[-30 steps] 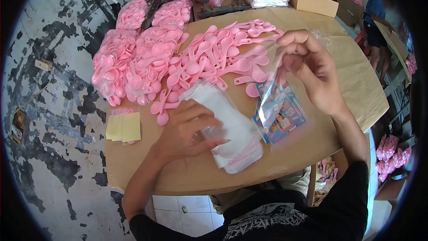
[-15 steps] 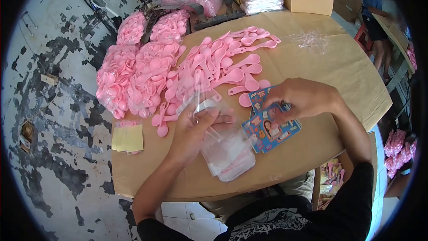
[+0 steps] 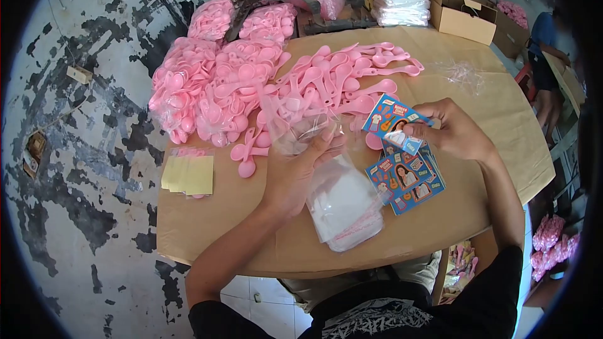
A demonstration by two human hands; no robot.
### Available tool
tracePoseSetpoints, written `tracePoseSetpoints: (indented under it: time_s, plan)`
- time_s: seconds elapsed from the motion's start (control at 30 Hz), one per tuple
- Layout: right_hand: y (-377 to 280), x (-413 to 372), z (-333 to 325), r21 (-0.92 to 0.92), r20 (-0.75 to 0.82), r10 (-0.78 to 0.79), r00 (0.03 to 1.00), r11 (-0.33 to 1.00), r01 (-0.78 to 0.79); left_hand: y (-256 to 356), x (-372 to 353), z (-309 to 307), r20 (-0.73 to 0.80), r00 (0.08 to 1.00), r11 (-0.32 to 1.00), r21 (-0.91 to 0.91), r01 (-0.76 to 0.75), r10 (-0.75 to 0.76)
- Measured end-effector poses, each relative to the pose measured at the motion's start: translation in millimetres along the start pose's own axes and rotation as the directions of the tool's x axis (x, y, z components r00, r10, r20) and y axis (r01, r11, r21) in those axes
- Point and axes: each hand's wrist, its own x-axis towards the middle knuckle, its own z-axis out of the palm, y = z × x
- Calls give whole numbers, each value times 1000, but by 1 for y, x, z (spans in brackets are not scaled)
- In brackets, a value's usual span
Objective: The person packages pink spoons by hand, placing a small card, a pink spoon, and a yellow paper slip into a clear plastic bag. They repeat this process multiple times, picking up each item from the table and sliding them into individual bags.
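Note:
My left hand [image 3: 294,174] pinches a clear plastic bag [image 3: 284,133], which stands up from the fingers with its mouth spread. Between the thumb and fingers of my right hand [image 3: 457,133] is a blue printed card [image 3: 391,119], tilted close to the bag. Below that card lies a pile of matching cards [image 3: 411,181] on the brown-covered table [image 3: 251,238]. A stack of clear plastic bags [image 3: 345,213] rests beneath my left hand. Loose pink spoons [image 3: 342,78] are heaped just beyond both hands.
Plastic bags full of pink spoons [image 3: 217,81] are heaped at the left back. Small packets with yellow paper [image 3: 188,174] lie at the left edge. Behind stand stacked clear bags [image 3: 400,5] and a cardboard box [image 3: 465,19]. Another person [image 3: 545,50] is at the far right.
My right hand has lifted a card off the pile and brought it up beside the bag. The bag in my left hand is now spread wider. The camera view has shifted slightly.

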Motion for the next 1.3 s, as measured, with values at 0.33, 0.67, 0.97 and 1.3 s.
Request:
tracePoseSetpoints:
  time_s: [0.33,0.67,0.97,1.3]
  plan:
    - [1,0,28,48,-1,-34,999,998,34,-1,-4,7,-6,999,999,-18,50,-50]
    - [-10,-4,26,-4,43,-48,998,999,48,-1,-7,11,35,999,999,16,34,-35]
    - [-17,-7,30,-50,20,-36,999,998,37,-4,-13,14,-43,998,960,279,-24,37]
    - [51,-22,-110,-218,5,177,984,961,-171,-2,-3,4,-122,989,990,122,-71,86]
